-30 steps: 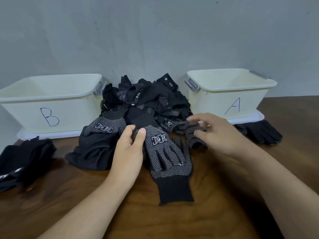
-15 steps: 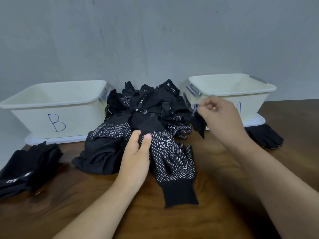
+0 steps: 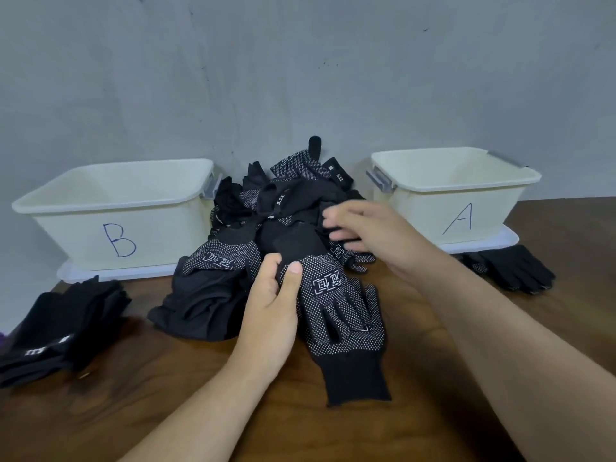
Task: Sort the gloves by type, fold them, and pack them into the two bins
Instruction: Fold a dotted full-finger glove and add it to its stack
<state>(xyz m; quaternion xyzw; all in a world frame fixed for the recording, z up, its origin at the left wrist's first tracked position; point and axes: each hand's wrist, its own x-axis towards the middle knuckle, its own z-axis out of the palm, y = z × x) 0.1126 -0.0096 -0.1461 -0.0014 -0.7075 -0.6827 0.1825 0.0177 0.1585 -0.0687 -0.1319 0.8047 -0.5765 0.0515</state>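
A heap of black gloves [image 3: 290, 208] lies on the wooden table between two cream bins, bin B [image 3: 110, 195] at left and bin A [image 3: 450, 181] at right. Some gloves are plain with a "5.11" tag, others carry white dots. One dotted glove [image 3: 336, 315] lies flat at the heap's front, cuff toward me. My left hand [image 3: 270, 315] pinches that glove's upper left edge between thumb and fingers. My right hand [image 3: 373, 231], blurred, reaches over the heap's right side with fingers stretched out, touching the gloves. Another dotted glove [image 3: 300, 166] rests on the heap's back.
A stack of plain black gloves [image 3: 60, 331] sits on the table in front of bin B. A few dark gloves [image 3: 513, 268] lie in front of bin A. Both bins stand on clear lids against a grey wall. Bare wood [image 3: 166, 411] lies near me.
My right hand had lifted a dotted glove from the heap's right side; that glove now lies on the heap's back, and the hand is down at the heap again. My left hand stayed put.
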